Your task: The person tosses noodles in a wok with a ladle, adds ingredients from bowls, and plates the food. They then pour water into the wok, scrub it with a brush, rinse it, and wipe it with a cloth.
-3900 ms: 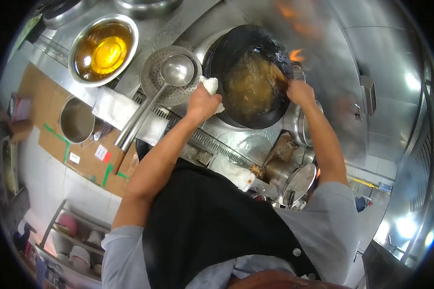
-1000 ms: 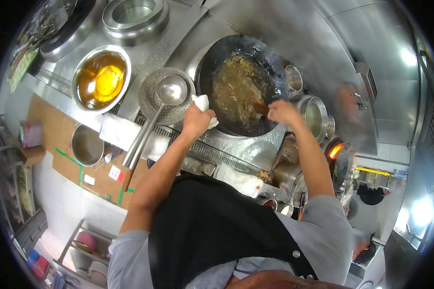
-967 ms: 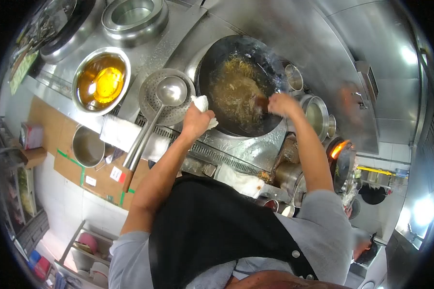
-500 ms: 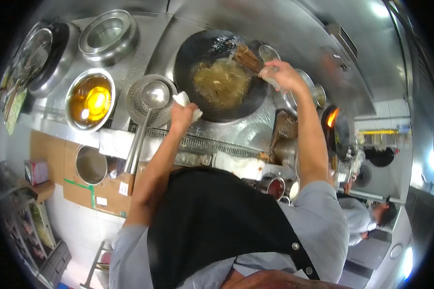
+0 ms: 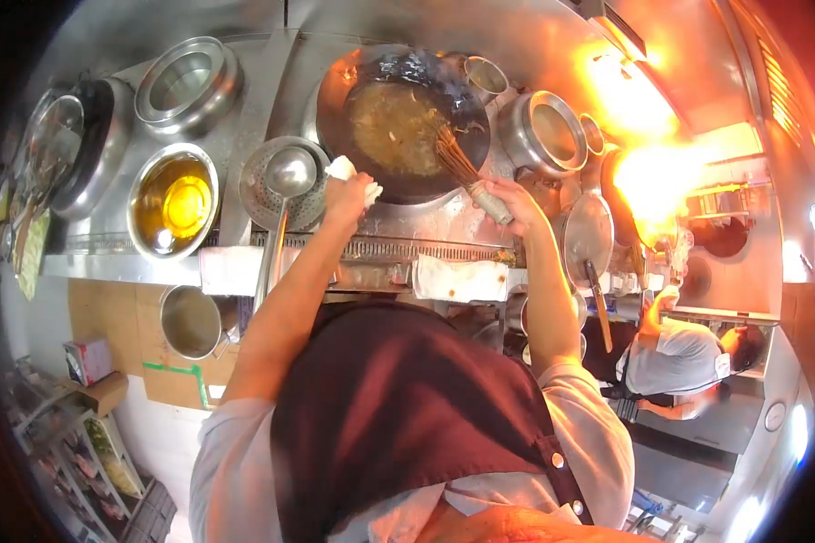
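A black wok (image 5: 466, 149) on the range holds cloudy yellow-brown liquid (image 5: 394, 127) with small bits in it. My left hand (image 5: 342, 201) is closed on a folded white cloth (image 5: 341, 168) at the wok's lower left rim; whether it also grips the wok is hidden. My right hand (image 5: 513, 204) is wrapped round the pale handle of a bamboo wok brush (image 5: 455, 161). The bristles point up and left into the wok, reaching the liquid's right edge. Beside my left hand, a steel ladle (image 5: 291, 172) rests in a perforated strainer (image 5: 255, 195).
A bowl of yellow oil (image 5: 140, 204) and stacked steel pots (image 5: 158, 118) stand to the left. Rightward are a steel pot (image 5: 525, 145), a round strainer (image 5: 589, 231), and a large flame (image 5: 656, 185) near a co-worker (image 5: 675, 357). White cloths (image 5: 457, 279) lie along the range's front edge.
My right hand has brought the brush down and nearer to me, its bristles now pointing up-left. The flame at the right has grown greatly. My left hand stays at the wok's rim.
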